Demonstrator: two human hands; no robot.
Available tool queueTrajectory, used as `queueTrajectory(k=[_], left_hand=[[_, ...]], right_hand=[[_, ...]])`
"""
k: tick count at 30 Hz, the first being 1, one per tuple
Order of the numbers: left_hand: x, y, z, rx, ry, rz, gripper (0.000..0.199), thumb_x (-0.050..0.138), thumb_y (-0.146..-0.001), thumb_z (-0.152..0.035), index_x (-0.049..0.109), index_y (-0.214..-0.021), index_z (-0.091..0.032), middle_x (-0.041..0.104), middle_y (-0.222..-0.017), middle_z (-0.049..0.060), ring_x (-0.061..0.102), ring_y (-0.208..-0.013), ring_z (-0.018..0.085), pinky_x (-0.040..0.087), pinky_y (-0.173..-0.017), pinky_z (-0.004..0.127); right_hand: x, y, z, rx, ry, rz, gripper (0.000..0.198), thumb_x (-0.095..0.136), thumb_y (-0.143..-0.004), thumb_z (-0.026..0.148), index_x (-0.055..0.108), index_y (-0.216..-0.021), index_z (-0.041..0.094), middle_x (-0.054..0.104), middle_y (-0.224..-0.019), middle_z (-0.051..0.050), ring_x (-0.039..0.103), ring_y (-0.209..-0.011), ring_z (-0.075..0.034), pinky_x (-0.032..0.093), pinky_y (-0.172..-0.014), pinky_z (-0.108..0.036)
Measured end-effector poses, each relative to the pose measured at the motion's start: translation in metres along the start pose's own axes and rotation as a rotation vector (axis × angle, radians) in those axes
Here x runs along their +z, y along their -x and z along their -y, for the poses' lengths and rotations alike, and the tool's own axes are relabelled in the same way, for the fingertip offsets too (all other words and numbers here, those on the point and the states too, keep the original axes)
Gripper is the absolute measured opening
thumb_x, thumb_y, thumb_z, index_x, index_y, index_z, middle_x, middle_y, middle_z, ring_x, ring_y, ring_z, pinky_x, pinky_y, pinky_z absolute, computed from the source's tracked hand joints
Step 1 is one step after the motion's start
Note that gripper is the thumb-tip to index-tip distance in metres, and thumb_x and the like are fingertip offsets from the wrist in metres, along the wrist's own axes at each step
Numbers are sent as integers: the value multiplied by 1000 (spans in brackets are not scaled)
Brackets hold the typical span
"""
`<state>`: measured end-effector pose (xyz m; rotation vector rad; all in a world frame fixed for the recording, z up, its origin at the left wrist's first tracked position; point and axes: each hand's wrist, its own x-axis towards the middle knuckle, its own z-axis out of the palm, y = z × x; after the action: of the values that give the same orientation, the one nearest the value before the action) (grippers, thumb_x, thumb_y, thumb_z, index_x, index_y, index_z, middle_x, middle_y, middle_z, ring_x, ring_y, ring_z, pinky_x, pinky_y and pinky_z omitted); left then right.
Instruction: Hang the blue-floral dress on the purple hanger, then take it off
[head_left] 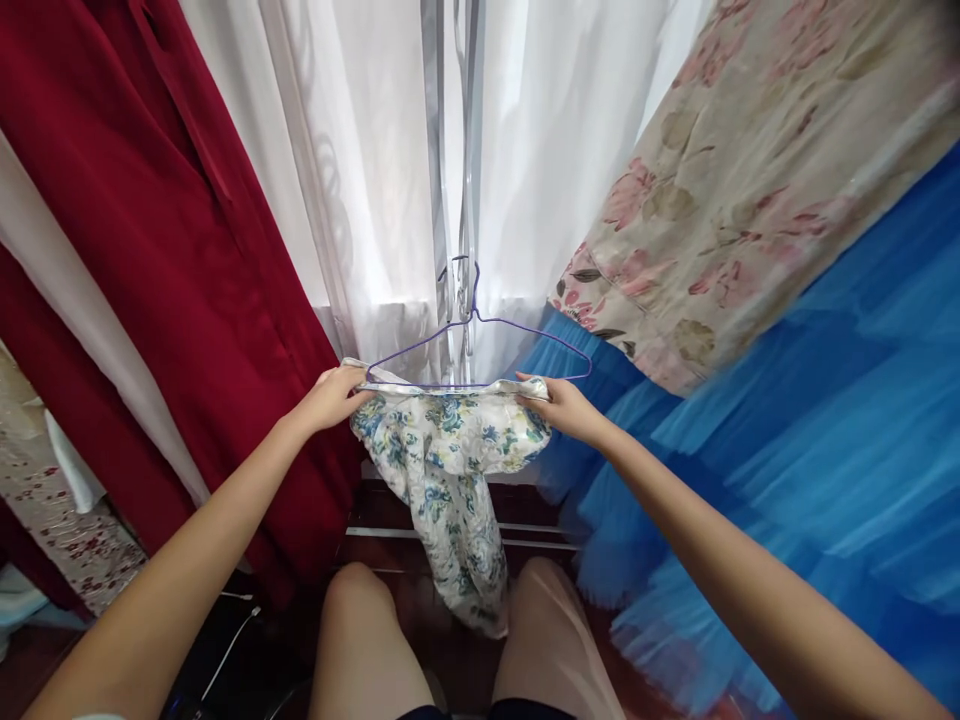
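Observation:
A white garment with blue and green flowers (pixel 450 430) hangs between my hands, its upper edge stretched sideways and its lower part drooping between my knees. My left hand (pixel 337 395) is closed on the left end of that edge. At the right end, my right hand (pixel 559 402) pinches the same edge between thumb and fingers. A thin purple hanger (pixel 420 344) stands just behind and above the garment, hook upward. Its left corner lies by the cloth near my left fingers, and its right corner shows beyond my right hand. I cannot tell whether the hook hangs on anything.
Dark red curtains (pixel 172 250) hang at the left. White curtains (pixel 375 170) and grey vertical strips (pixel 450 150) are behind the hanger. Beige floral cloth (pixel 712 220) and blue tulle (pixel 810 420) fill the right side. A white cable (pixel 229 650) lies at lower left.

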<state>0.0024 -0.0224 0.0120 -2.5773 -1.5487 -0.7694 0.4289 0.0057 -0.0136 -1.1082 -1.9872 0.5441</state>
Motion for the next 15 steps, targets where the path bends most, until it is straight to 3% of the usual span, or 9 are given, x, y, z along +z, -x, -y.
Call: queueTrajectory(k=[4,9,13,15], left_hand=[[-9,-8,-4,5,107,-119,32,56,-88,-44,74,-79,-19,69,-118,11,61,-112,30,46,-100,39],[-24,3,-24,-84,417,-201,31,67,-81,-43,74,-66,-16,73,-89,8,67,-78,23,52,-68,29],[-34,-10,-50,-18,608,-149,17,72,-77,-32,79,-75,-16,73,-99,8,67,-90,24,52,-74,28],[-34,-18,-54,-48,740,-138,17,73,-76,-31,79,-80,-15,73,-100,9,68,-89,23,52,-73,28]], right_hand=[[4,6,3,1,-22,24,43,60,-84,31,70,-123,15,75,-110,-8,68,-101,-32,50,-89,-40],[8,16,17,-23,-105,93,32,57,-85,33,77,-106,18,78,-97,-5,68,-90,-29,51,-77,-33],[12,20,22,-15,-116,69,30,55,-80,24,77,-99,18,77,-93,-5,67,-86,-27,49,-77,-32],[11,23,22,-17,-139,68,30,53,-79,23,76,-98,18,77,-93,-5,67,-88,-26,49,-77,-31]])
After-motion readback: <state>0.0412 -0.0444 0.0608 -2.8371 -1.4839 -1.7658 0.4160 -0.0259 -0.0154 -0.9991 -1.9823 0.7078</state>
